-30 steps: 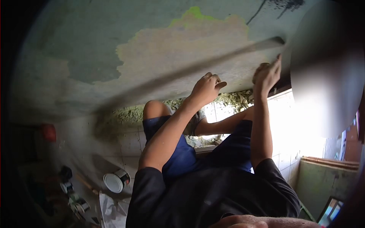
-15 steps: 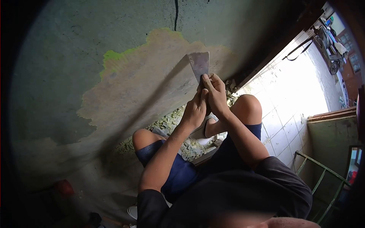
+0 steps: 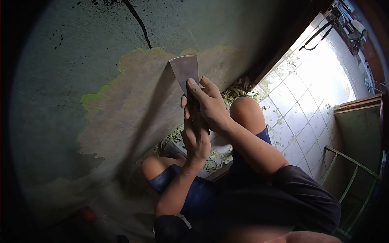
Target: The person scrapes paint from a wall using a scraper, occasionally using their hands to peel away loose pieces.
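A scraper (image 3: pixel 184 67) with a wide, flat metal blade is held up in front of the wall, its edge pointing away from me. My right hand (image 3: pixel 211 103) grips it where blade meets handle, the thumb pressed on the base of the blade. Lower down, my left hand (image 3: pixel 196 135) is around the dark handle, with fingertips showing at its left side. Most of the handle is hidden by my hands. Beyond the blade, the green wall (image 3: pixel 48 101) has a large bare, brownish patch (image 3: pixel 117 121) with bright green edges. The blade's shadow falls across it.
Paint flakes (image 3: pixel 216 162) litter the floor along the wall's foot, between my bent knees. At right, a bright doorway opens onto white floor tiles (image 3: pixel 300 121). A green metal frame (image 3: pixel 348 178) stands at lower right. A dark crack (image 3: pixel 139 24) runs down the wall.
The scraper and both hands have shifted left in view as the camera turned. My left hand has turned and slid lower on the handle; its thumb no longer shows on top.
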`<state>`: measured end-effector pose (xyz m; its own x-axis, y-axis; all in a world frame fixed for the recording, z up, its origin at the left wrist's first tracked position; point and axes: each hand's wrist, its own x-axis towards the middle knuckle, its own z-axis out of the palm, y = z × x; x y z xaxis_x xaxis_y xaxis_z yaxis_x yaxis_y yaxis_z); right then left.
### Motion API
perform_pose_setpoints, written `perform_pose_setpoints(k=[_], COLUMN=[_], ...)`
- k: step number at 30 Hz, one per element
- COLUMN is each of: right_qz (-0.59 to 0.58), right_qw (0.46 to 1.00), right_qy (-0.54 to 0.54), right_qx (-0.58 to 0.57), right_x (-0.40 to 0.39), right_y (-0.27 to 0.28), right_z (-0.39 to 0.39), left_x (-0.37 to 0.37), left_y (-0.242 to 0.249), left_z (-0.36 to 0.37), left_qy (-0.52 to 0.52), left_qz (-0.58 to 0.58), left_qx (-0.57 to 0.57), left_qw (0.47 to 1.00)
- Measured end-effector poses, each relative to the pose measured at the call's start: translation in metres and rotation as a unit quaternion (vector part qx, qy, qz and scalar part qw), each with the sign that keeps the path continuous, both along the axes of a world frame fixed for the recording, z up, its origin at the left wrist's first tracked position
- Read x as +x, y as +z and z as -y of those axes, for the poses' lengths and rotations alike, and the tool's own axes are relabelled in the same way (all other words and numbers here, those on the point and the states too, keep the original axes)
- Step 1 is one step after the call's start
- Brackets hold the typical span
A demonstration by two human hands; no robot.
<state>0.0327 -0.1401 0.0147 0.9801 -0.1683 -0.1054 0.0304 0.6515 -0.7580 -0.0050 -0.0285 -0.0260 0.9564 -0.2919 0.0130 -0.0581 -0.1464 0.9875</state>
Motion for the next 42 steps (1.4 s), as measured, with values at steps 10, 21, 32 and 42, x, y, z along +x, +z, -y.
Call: perform_pose_setpoints(k=[10,21,32,42], right_qz=[-0.027,-0.035,-0.020,0.105], right_qw=[0.998,0.996,0.997,0.986], right_qy=[-0.026,-0.035,-0.057,-0.128], right_qx=[0.056,0.077,0.037,0.014], right_x=[-0.001,0.001,0.010,0.036], right_y=[0.003,0.009,0.004,0.013], right_z=[-0.004,-0.009,-0.005,0.015], left_x=[-0.002,0.002,0.021,0.057], left_y=[-0.004,-0.002,-0.014,0.002], left_z=[0.001,0.000,0.011,0.032], left_qy=[0.050,0.089,0.100,0.102], left_qz=[0.067,0.192,0.239,0.331], left_qx=[0.027,0.024,0.032,0.072], left_qw=[0.996,0.977,0.965,0.935])
